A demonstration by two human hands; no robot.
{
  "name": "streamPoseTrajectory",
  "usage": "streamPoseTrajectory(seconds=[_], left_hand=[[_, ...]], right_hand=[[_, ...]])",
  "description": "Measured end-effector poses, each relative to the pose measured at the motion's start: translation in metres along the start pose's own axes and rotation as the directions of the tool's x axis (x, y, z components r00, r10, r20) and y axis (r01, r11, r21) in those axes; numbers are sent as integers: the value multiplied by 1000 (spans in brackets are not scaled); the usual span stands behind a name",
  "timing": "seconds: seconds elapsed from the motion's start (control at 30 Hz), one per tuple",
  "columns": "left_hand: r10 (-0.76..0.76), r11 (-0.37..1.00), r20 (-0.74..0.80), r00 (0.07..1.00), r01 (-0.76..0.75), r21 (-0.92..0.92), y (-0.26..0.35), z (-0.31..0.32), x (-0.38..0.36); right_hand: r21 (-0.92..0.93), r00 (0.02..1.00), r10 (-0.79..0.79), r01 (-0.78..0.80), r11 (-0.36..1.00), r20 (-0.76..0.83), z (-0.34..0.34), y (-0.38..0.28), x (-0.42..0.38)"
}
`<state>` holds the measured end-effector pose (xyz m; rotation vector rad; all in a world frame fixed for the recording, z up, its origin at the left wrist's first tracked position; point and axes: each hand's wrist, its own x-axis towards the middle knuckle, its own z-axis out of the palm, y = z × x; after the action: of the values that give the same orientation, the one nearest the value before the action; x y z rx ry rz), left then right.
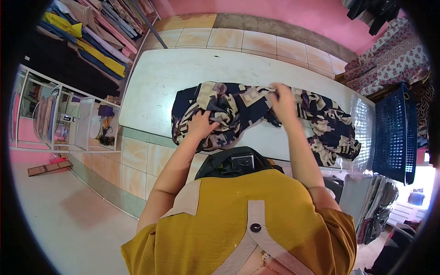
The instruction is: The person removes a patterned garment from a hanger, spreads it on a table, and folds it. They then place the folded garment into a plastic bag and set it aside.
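A navy garment (253, 110) with a beige, white and purple blocky print lies bunched across the white table (156, 68). Flat on its gathered left part rests my left hand (201, 125), fingers spread over the folds. My right hand (285, 104) is at the garment's middle, its fingers bent over the cloth near the far edge. That hand is slightly blurred, so I cannot tell whether it grips the fabric. To the right of it the cloth runs on in a narrower, crumpled length that bends toward me.
Clear plastic wrap (362, 133) covers the table's right end, beside a blue perforated basket (395, 133). Folded clothes (87, 36) fill a rack at the left, above white-framed shelving (68, 117). Floral fabrics (389, 59) hang at the right. A black bag (236, 161) is at my waist.
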<state>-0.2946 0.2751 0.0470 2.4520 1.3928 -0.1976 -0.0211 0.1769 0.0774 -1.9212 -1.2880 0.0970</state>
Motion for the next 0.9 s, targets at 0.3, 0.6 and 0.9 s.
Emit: streamPoseTrajectory(seconds=[0.3, 0.6, 0.9], left_hand=[[15, 998, -622, 783, -51, -39, -24, -23, -24], [-101, 937, -434, 895, -61, -345, -64, -65, -2], [96, 945, -389, 916, -207, -253, -59, -226, 14]], right_hand=[[-217, 927, 126, -50, 975, 353, 88, -3, -37], [302, 991, 131, -135, 944, 32, -7, -10, 45], [664, 998, -55, 59, 746, -28, -112, -71, 86]])
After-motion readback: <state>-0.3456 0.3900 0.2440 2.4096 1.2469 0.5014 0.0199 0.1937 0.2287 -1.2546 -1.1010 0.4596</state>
